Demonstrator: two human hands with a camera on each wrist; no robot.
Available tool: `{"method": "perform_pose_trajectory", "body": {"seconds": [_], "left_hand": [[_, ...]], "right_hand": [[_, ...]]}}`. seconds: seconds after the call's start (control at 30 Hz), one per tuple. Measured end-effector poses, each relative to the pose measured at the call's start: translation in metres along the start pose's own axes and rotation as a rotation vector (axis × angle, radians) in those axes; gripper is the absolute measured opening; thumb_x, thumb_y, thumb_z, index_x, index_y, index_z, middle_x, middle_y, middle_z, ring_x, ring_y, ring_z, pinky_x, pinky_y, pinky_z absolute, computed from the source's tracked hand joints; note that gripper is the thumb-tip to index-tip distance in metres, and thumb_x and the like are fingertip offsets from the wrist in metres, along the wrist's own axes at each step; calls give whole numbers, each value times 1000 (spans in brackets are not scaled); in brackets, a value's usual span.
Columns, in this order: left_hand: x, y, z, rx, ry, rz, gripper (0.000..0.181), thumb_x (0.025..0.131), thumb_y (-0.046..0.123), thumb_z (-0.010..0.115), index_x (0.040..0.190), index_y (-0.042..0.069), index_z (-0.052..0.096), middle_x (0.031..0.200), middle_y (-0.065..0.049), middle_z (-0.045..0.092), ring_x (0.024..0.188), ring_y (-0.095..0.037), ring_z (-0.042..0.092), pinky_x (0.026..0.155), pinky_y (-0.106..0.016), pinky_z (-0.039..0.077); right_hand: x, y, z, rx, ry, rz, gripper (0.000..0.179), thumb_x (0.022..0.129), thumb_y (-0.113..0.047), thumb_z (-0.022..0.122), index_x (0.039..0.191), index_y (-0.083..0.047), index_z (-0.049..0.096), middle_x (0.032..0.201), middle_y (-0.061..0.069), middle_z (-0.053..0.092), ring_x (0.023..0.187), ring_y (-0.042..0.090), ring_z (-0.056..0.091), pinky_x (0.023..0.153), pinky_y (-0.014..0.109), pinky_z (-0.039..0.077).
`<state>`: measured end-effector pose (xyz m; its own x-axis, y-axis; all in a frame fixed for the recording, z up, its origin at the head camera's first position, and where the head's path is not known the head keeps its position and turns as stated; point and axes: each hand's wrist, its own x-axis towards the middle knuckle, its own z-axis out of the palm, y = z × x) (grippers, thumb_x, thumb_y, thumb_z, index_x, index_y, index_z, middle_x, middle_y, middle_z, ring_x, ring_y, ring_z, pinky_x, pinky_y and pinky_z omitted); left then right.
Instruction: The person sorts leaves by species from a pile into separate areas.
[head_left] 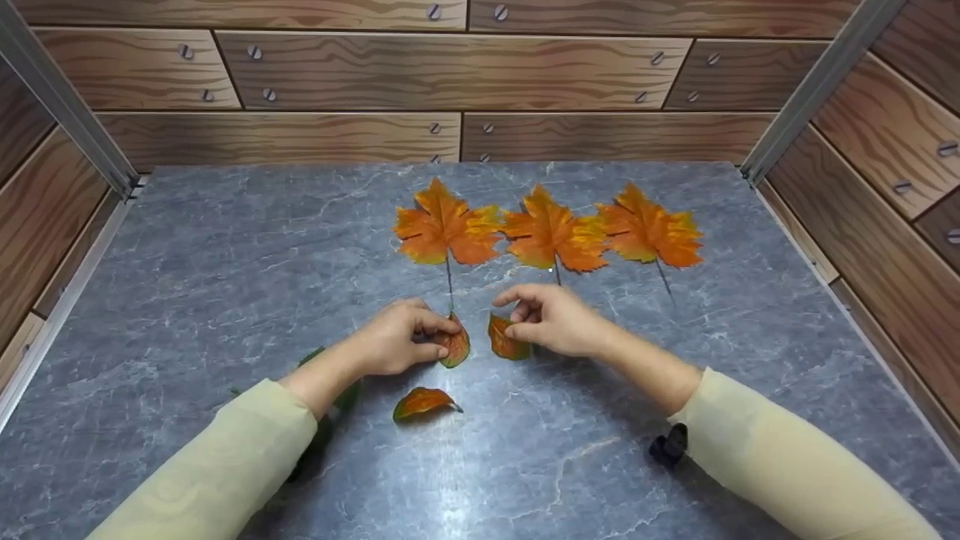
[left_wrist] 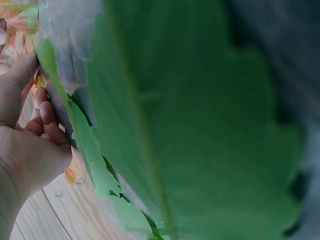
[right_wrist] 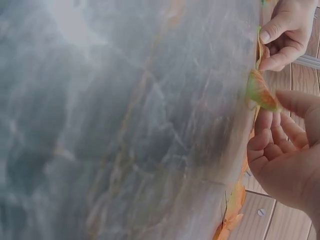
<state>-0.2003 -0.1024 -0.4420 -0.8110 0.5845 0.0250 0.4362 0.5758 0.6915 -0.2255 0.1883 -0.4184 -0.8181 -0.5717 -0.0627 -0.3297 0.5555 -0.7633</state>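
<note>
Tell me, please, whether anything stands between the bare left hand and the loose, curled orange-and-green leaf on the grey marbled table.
Nothing visible stands between the left hand and the loose leaf; the head view shows only tabletop between them. That hand, though, pinches another orange-and-green leaf.

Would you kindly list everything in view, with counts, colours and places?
Maple leaves: three, yellowish orange, far row
Small leaves: three, orange and green, two held, one lying nearer
Green foliage: count unclear, green, partly hidden, left
Table: one, grey, marbled, beneath leaves
Walls: three, brown wood pattern, back and sides
Posts: two, grey, far corners
Black object: one, black, lower right
Sleeves: two, pale yellow, lower corners
Left hand: one, bare, pinching a small leaf
Right hand: one, bare, pinching another
</note>
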Motion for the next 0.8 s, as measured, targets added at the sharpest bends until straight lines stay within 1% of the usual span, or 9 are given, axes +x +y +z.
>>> {"method": "perform_pose_trajectory", "body": {"seconds": [0.17, 0.37, 0.5, 0.67, 0.8], "left_hand": [[0, 1, 0, -3, 1, -5, 30, 99, 14, 78, 129, 14, 79, 106, -3, 69, 92, -20, 56, 83, -40, 48], [0, 0, 0, 10, 8, -4, 30, 99, 15, 79, 129, 14, 79, 106, -2, 68, 93, -20, 56, 86, -40, 47], [0, -1, 0, 9, 1, 3, 31, 99, 14, 79, 129, 14, 79, 107, -3, 70, 93, -20, 56, 84, -40, 47], [0, -2, 0, 5, -6, 18, 31, 99, 14, 78, 130, 13, 79, 106, -2, 71, 91, -20, 56, 81, -38, 47], [0, 0, 0, 5, -11, 6, 31, 99, 14, 78, 130, 14, 78, 107, -2, 71, 93, -20, 56, 83, -38, 47]], "right_hand": [[1, 0, 8, -1, 31, -9, 36, 97, -4, 77, 132, -8, 71, 97, 3, 71, 84, 16, 67, 73, 33, 56], [2, 1, 16, 31, 68, 6, 25, 98, -5, 76, 123, -9, 77, 105, 7, 75, 84, 17, 72, 70, 33, 60], [3, 0, 18, 16, 93, 10, 22, 97, -7, 78, 119, -8, 81, 110, 7, 78, 88, 16, 74, 74, 31, 60], [3, 0, 18, -14, 108, -11, 23, 95, -8, 81, 118, -5, 81, 111, 9, 79, 90, 16, 72, 79, 31, 58], [4, 2, 18, -35, 109, -30, 23, 94, -10, 82, 117, -6, 81, 111, 8, 79, 93, 17, 71, 82, 33, 58]]}}
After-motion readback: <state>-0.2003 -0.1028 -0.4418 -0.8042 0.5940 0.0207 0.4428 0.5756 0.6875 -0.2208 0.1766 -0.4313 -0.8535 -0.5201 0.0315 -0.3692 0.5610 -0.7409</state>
